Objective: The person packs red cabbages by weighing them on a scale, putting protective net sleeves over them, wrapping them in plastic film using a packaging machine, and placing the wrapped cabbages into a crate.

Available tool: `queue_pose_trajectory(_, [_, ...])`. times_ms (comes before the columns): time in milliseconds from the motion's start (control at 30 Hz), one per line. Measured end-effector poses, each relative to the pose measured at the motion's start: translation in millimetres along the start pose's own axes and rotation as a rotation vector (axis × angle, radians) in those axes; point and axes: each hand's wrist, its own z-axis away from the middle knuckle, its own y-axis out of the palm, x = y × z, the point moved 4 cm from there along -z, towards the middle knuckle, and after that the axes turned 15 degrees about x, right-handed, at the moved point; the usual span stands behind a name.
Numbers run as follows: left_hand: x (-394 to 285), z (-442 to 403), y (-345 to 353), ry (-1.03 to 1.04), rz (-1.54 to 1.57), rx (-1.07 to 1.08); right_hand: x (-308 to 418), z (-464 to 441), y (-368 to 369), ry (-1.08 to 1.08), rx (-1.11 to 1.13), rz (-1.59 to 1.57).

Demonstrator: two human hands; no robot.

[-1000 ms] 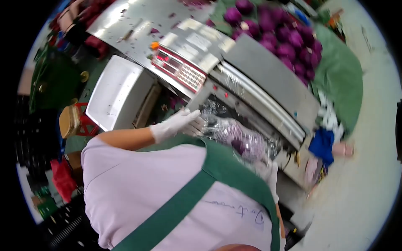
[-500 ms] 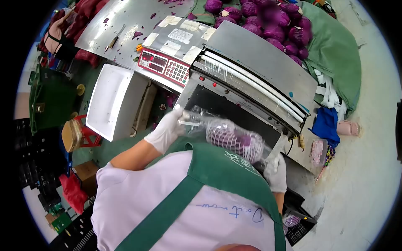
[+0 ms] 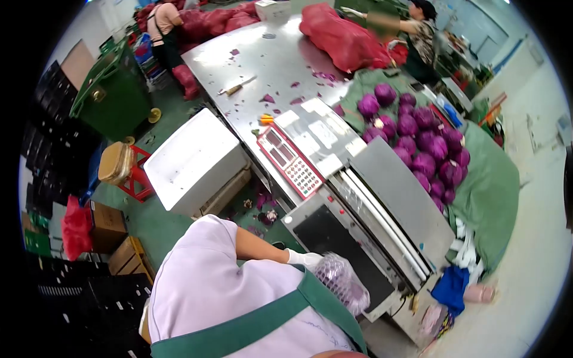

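Note:
A purple cabbage (image 3: 343,281) in white foam netting and clear film is held close in front of my apron, over the near edge of the wrapping machine. My left hand (image 3: 305,258), in a white glove, is at its upper left end; the fingers are partly hidden behind the bundle. My right hand does not show. The film wrapping machine (image 3: 394,197) has a black plate (image 3: 343,253) beside the cabbage and a film roll behind it. A scale with a red keypad (image 3: 290,161) adjoins the machine.
Loose purple cabbages (image 3: 424,143) lie piled on green cloth. A white foam box (image 3: 194,161) stands left of the metal table (image 3: 250,53), where a knife (image 3: 237,86) lies among leaf scraps. Two other people (image 3: 162,30) work farther back, near red mesh sacks (image 3: 340,39).
The view has turned and risen, showing more of the table and the other people. The wrapped cabbage has turned and sits nearer my left hand. My right hand has gone out of sight.

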Motion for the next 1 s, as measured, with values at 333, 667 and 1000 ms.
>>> queue_pose_trajectory(333, [-144.4, 71.6, -46.5, 0.593, 0.623, 0.136, 164.6, 40.7, 165.2, -0.258, 0.359, -0.26])
queue_pose_trajectory(667, [-167.4, 110.0, -95.5, 0.806, 1.373, -0.232, 120.2, 24.5, 193.1, -0.729, -0.36, 0.885])
queue_pose_trajectory(1000, [-172.8, 78.8, -23.1, 0.324, 0.961, -0.209, 98.8, 96.4, 168.8, -0.757, -0.496, 0.527])
